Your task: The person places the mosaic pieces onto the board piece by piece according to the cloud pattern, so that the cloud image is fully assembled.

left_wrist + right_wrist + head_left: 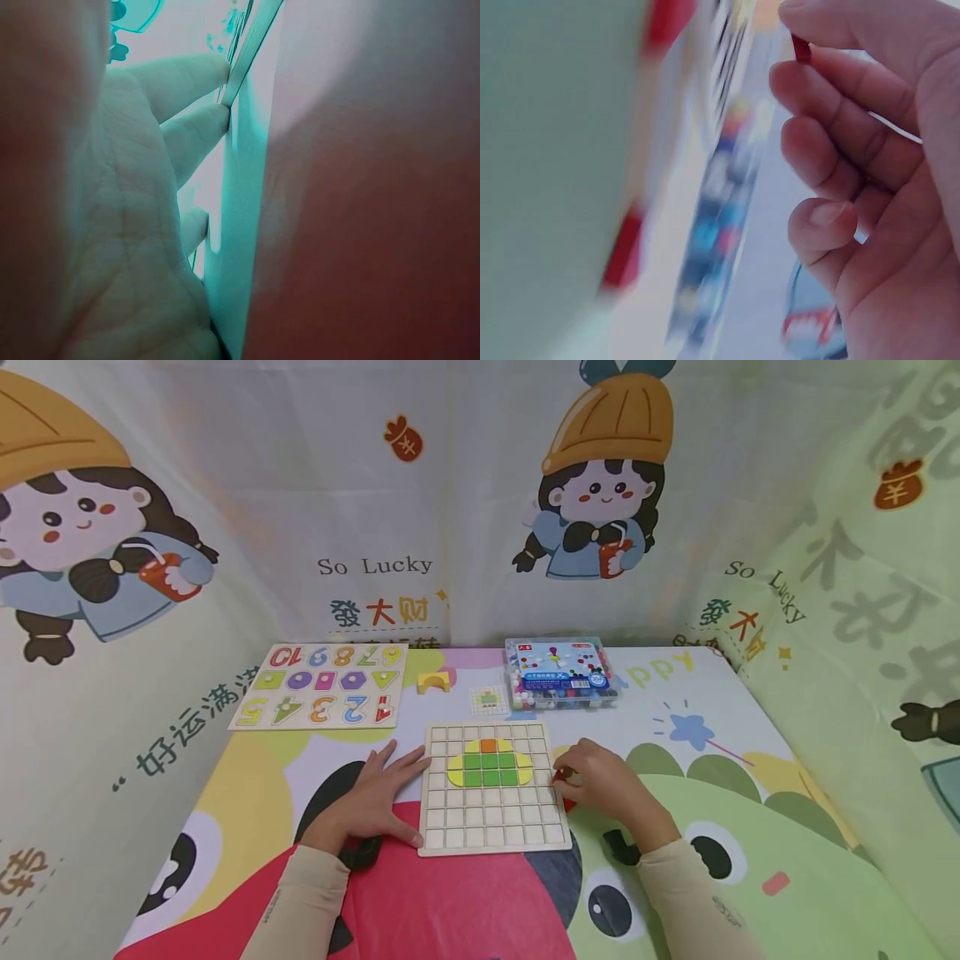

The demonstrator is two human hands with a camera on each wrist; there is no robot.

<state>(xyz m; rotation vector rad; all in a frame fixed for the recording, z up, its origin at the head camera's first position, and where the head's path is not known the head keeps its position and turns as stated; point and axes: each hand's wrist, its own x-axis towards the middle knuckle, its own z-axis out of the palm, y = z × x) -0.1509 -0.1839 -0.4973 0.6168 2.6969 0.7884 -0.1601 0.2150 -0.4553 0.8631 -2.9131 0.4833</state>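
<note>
A wooden grid board lies in front of me, with green square tiles in its upper middle. Yellow curved-edge tiles flank the green ones, and an orange tile sits at the top. My left hand rests at the board's left edge, fingers spread, fingertips against its side. Beside the right edge, my right hand pinches a small red tile between thumb and forefinger. Another red tile lies on the table by the board, partly hidden under that hand in the head view.
Behind the board lie a small pattern card and a yellow arch-shaped block. A number-and-shape puzzle board is at the back left. A clear plastic case of coloured beads stands at the back, before the printed cloth wall.
</note>
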